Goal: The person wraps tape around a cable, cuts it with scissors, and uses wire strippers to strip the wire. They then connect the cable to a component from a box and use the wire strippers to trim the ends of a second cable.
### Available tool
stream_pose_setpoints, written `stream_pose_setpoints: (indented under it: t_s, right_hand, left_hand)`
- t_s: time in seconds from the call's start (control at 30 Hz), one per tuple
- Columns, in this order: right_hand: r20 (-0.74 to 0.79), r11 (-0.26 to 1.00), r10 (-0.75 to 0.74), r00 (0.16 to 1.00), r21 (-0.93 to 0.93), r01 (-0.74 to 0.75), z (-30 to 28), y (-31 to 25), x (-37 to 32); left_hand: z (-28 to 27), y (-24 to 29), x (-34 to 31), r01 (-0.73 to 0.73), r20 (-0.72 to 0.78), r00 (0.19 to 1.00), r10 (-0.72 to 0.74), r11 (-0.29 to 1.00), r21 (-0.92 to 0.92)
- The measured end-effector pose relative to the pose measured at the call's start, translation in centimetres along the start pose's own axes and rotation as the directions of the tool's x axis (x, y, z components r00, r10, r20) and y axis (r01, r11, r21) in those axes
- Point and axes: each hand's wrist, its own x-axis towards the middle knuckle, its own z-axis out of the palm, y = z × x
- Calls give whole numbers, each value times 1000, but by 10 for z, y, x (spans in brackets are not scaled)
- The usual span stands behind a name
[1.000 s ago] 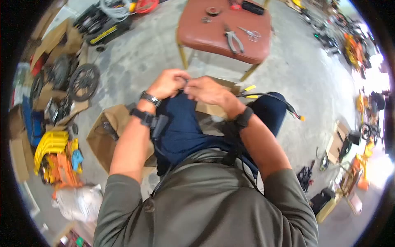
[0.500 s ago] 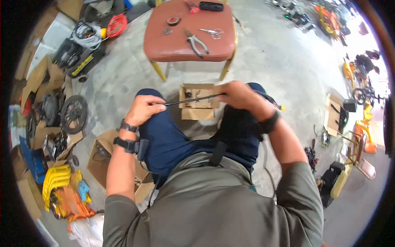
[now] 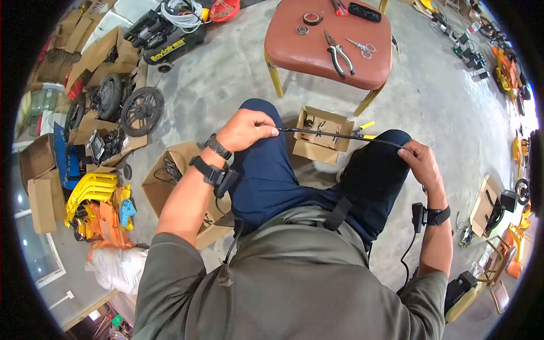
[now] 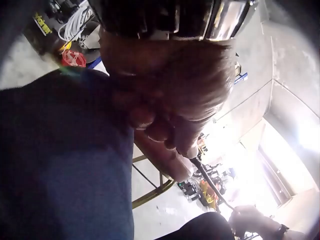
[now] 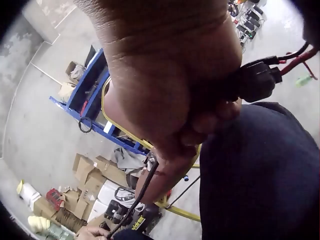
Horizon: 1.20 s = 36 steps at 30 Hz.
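Note:
A thin black cable (image 3: 345, 136) runs nearly straight between the two hands, above the thighs. My left hand (image 3: 246, 130) pinches its left end between thumb and fingers, over the left knee. Beside the right knee, my right hand (image 3: 424, 164) grips the other end. In the right wrist view, a black connector (image 5: 257, 82) with red and black wires sticks out from the curled fingers of that hand. The left wrist view shows the cable (image 4: 212, 185) leaving the left fingertips toward the right hand, with the left fingers in deep shadow.
A small open cardboard box (image 3: 317, 152) with dark parts stands on the floor between the knees. Ahead, a red-brown chair seat (image 3: 306, 54) bears pliers (image 3: 340, 56), scissors (image 3: 362, 47) and tape (image 3: 312, 18). A larger carton (image 3: 156, 184) sits left of the legs.
The hands were close together, then drew apart with the cable stretched between them. The right hand has moved farther out to the right and lower. The head view has shifted too.

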Motion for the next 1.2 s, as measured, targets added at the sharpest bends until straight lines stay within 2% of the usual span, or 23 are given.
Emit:
stream_pose_setpoints:
  t_s: [0.07, 0.17, 0.2, 0.3, 0.37, 0.57, 0.93, 1.03, 1.2]
  right_hand:
    - [-38, 1000, -24, 999, 5, 24, 1, -3, 2]
    - [-78, 998, -65, 995, -3, 65, 6, -9, -1]
    - [-80, 996, -87, 993, -7, 86, 6, -8, 0]
    - [-89, 990, -141, 986, -24, 140, 11, 3, 3]
    - [-102, 981, -193, 976, -28, 191, 12, 7, 4]
    - [-157, 981, -184, 970, 24, 190, 20, 17, 8]
    - [-212, 983, -179, 961, 3, 184, 23, 10, 6]
    - [-230, 982, -186, 955, -21, 186, 25, 9, 6]
    - [-262, 978, -201, 944, 1, 209, 30, 13, 7]
  left_hand:
    - [-5, 15, -7, 31, 22, 999, -33, 996, 84]
    - [7, 21, -14, -141, -25, 989, 148, 974, 179]
    - [8, 29, -15, -125, 26, 992, 123, 971, 203]
    - [18, 31, -16, -277, -52, 953, 300, 927, 254]
    - [22, 34, -14, -269, -53, 956, 290, 932, 242]
    - [28, 34, -8, -294, -56, 947, 316, 924, 243]
    - [34, 35, 3, -299, -29, 948, 316, 920, 251]
    - [34, 33, 6, -322, -33, 940, 339, 917, 236]
    - [34, 30, 9, -435, -20, 880, 475, 821, 369]
